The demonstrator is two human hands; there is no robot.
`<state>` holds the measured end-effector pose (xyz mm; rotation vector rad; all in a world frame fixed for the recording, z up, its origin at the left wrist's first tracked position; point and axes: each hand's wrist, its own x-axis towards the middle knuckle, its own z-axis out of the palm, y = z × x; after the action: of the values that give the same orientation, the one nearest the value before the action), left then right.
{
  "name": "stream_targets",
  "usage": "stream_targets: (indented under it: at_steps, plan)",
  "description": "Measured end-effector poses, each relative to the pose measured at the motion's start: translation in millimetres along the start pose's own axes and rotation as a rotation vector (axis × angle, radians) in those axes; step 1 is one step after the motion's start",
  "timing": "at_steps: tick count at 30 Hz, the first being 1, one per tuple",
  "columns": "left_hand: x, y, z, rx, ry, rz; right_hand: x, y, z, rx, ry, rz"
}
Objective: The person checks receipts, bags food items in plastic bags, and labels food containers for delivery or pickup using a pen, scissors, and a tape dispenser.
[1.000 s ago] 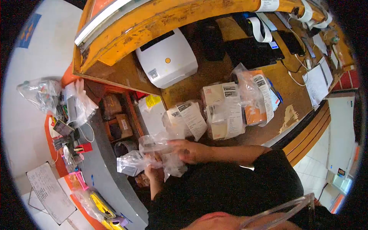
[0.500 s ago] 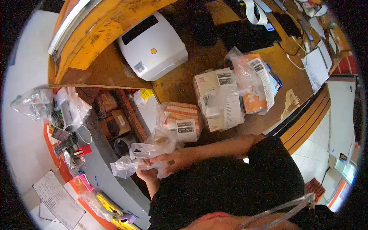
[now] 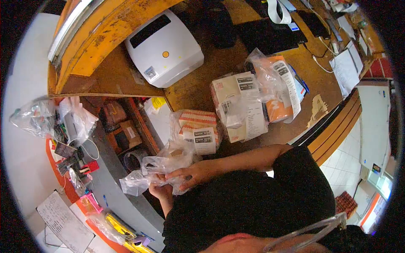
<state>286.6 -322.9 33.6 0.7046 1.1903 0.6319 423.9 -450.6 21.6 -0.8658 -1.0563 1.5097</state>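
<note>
- Change: striped box [image 3: 197, 119] now shows its red-and-cream bands; a second ago loose paper hid that face. Its receipt [image 3: 204, 141] sits lower, so the wrap or box has likely shifted.
- Left hand [image 3: 160, 190]: fingers closed on crumpled clear plastic [image 3: 154, 164], pinching near the loose end. Right hand [image 3: 192, 175]: fingers curled round the same plastic, right beside the left.
- Plastic is bunched just off the near edge of the table [image 3: 287, 131], reaching up to the striped box. One continuous bag? Can't tell.
- Material: thin, glossy film, soft folds, no stiffness; probably bunches easily and slips. Striped box looks like light card, boxy shape blurred by film.
- Beside it: pale, block-shaped package [image 3: 249, 126] with printed slips, partly under hazy film. Next along, orange box [image 3: 277, 110], flat-faced, clear plastic over its top end.
- Behind: white printer [image 3: 181, 55], smooth rounded shell, orange button. Table wood brown, worn, surface peeled pale at one edge.
</note>
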Motion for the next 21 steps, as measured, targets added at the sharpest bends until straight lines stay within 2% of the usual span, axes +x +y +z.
stream_targets:
  at_steps: [3,5,7,8,9,10,11,13,14,16,17,21]
  plan:
    - [2.9,-1.0,-3.6,-0.013,-0.007,0.001,-1.6,-8.8,-2.1,-0.048,-0.01,0.057]
    - [11.5,-2.7,-13.3,0.013,-0.041,0.005,0.0,-0.7,-1.6,-0.104,0.025,0.022]
    - [22.9,-4.0,-23.0,-0.084,-0.631,0.061,0.1,7.2,-3.5,-0.164,0.061,-0.013]
    - [21.1,-3.8,-20.1,-0.085,-0.639,0.061,-0.4,9.4,-6.2,-0.228,0.154,-0.085]
    - [17.8,-4.0,-17.6,-0.074,-0.542,0.064,-0.9,12.5,-9.3,-0.292,0.246,-0.158]
    - [13.1,-4.2,-15.0,-0.062,-0.446,0.066,-0.1,18.8,-13.4,-0.3,0.252,-0.159]
    - [4.2,-2.8,-4.5,-0.063,-0.456,0.066,2.3,27.1,-18.4,-0.745,0.538,-0.412]
    - [-13.2,0.4,19.6,-0.108,0.101,0.035,5.2,37.5,-27.2,-1.208,0.83,-0.667]
    - [-13.3,0.5,17.0,-0.11,0.084,0.033,5.5,41.4,-30.9,-1.167,0.904,-0.731]
    - [-5.1,1.4,0.1,-0.13,-0.159,-0.01,-0.7,41.0,-31.4,-1.145,0.987,-0.798]
    - [22.6,-0.6,-42.2,-0.129,-0.533,-0.048,-6.2,39.4,-29.1,-1.133,0.998,-0.775]
    - [26.2,4.0,-52.7,-0.117,-0.653,0.043,-22.3,33.7,-27.6,-1.236,0.964,-0.661]
